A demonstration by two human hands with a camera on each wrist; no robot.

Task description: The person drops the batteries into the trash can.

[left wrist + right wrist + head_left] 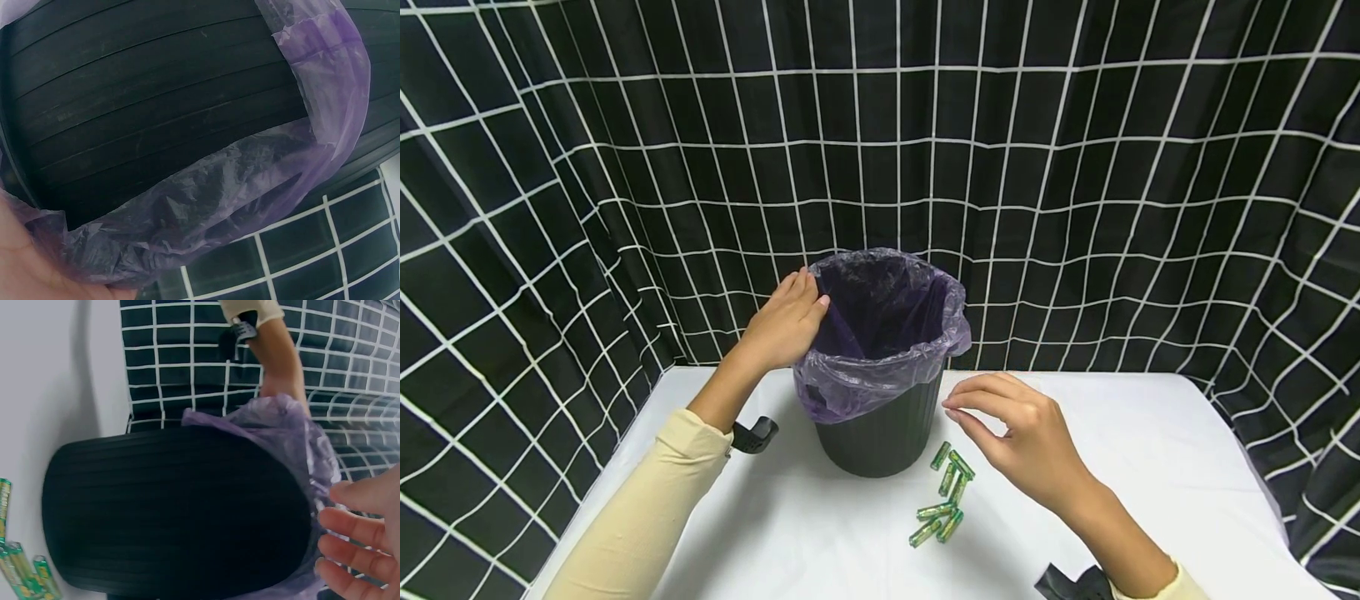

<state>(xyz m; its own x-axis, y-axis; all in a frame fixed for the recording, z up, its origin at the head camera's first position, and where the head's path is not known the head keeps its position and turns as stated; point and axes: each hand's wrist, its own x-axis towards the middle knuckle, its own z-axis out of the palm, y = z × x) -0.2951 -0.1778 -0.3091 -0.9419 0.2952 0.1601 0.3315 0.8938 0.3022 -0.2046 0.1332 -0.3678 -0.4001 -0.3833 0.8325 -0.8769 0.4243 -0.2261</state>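
Note:
A dark ribbed bin (pixel 880 433) stands upright on the white table, lined with a translucent purple bag (pixel 880 379) folded out over its rim. On the left side of that rim rests my left hand (pixel 786 321), its thumb toward the opening; in the left wrist view, part of the hand (pixel 25 256) touches the liner (pixel 187 206). My right hand (pixel 1022 429) hovers to the right of the bin, fingers loosely bent and nothing between them. Several green batteries (pixel 948 479) lie below and left of it; the right wrist view shows some batteries (pixel 19 569) at its left edge.
A white cloth-covered table (pixel 1112 433) spreads under everything. Behind and at both sides hangs a black curtain with a white grid (pixel 1000 167), close to the bin's back. Dark devices sit at my left wrist (pixel 754 435) and right wrist (pixel 1075 583).

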